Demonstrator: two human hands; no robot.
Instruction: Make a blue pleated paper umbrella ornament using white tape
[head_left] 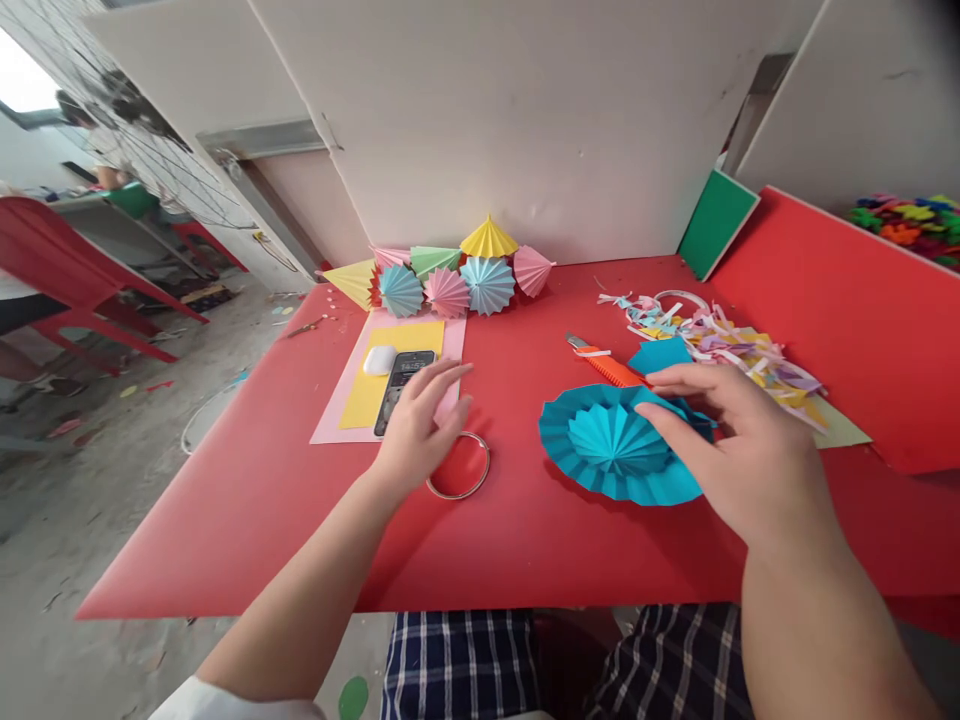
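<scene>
A pleated blue paper hat (619, 445), with a wide fluted brim and a raised fan-folded crown, is at the right middle of the red table. My right hand (742, 450) pinches its right edge between thumb and fingers, which cover part of the brim. My left hand (427, 420) hovers with fingers apart and nothing in it. Just below it lies a thin ring (459, 466), perhaps a nearly used-up tape roll. An orange utility knife (604, 367) lies behind the hat, beside a flat blue paper piece (660, 354).
Several folded paper umbrella shapes (446, 283) stand along the back. A phone (401, 385) and white case (379, 360) lie on yellow and pink sheets (341, 425). Paper scraps (739, 345) are heaped at right, before a red board (862, 330). A person (105, 150) sits far left.
</scene>
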